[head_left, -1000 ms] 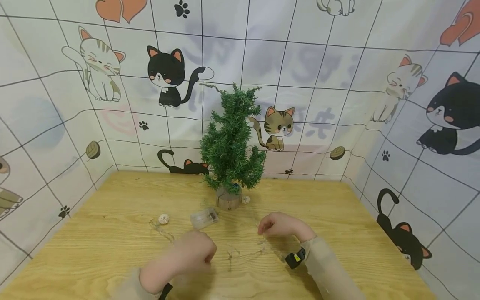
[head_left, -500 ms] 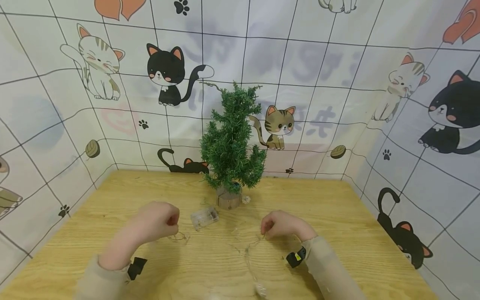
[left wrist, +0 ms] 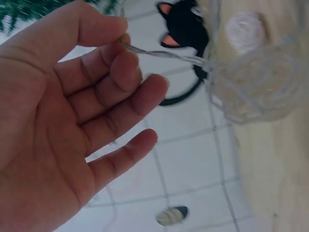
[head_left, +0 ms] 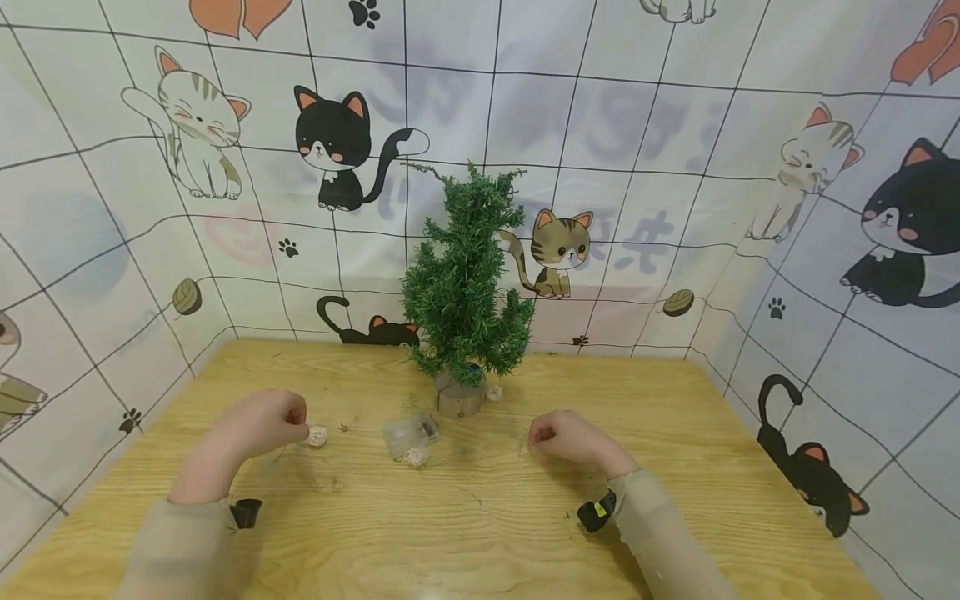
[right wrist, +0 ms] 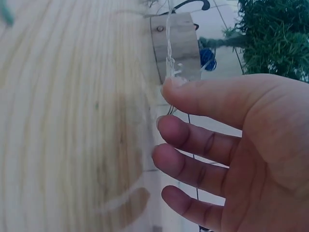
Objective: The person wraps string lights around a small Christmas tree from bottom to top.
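My left hand (head_left: 262, 423) pinches a thin wire of the string lights (left wrist: 166, 54) between thumb and index finger, its other fingers loosely spread. A white woven ball (left wrist: 260, 89) hangs on that wire just past the fingertips. My right hand (head_left: 573, 437) pinches a clear stretch of the same kind of wire (right wrist: 169, 46) at thumb and index tips, above the right half of the table. Between the hands lies a clear battery box (head_left: 408, 435), with another white ball (head_left: 417, 457) at its front edge. The thin wire between the hands is hardly visible in the head view.
A small green artificial tree (head_left: 467, 287) stands at the table's back on a round wooden base (head_left: 459, 397). A white ball (head_left: 494, 392) lies beside the base. A cat-printed curtain (head_left: 637, 192) encloses the wooden table (head_left: 480, 542) at back and sides.
My left hand has swung left and away from me, now holding wire beside a ball. The wire slack in the middle has been drawn out. My right hand has shifted slightly right.
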Motion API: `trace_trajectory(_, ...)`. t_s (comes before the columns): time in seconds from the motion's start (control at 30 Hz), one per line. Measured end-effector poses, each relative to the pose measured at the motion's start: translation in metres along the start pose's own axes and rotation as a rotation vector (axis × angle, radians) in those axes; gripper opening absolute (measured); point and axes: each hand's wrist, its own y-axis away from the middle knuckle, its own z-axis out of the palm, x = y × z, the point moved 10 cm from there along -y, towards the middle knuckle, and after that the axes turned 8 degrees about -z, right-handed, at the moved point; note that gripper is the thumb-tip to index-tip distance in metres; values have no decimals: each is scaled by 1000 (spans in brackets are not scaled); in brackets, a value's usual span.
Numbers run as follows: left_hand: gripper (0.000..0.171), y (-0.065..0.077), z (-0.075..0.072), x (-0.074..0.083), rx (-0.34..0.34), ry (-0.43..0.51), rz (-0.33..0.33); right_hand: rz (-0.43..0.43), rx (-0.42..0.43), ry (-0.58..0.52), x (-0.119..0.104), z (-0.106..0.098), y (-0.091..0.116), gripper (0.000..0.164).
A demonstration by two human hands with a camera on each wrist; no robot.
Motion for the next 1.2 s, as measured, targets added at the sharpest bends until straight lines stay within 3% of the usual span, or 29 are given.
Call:
trace_trajectory(0.33, 26, -3, 3, -57, 5, 28, -102, 2, 51, 38, 14, -8, 3, 5)
trace_trajectory(0.47, 31, -2, 3, -72, -8, 18, -152, 14, 68, 59, 20, -12, 7, 5)
trace_trajectory(0.77, 22, 5, 2, -101, -13, -4, -223, 35, 82, 82, 34, -20, 12, 6)
trace_trajectory(1.03, 24, 10, -1, -113, -25, 4, -269, 41, 97, 77, 41, -25, 13, 5)
trace_trajectory(1.2, 22, 9, -12, -110, 35, -38, -255, 42, 161, 56, 41, -36, 15, 8)
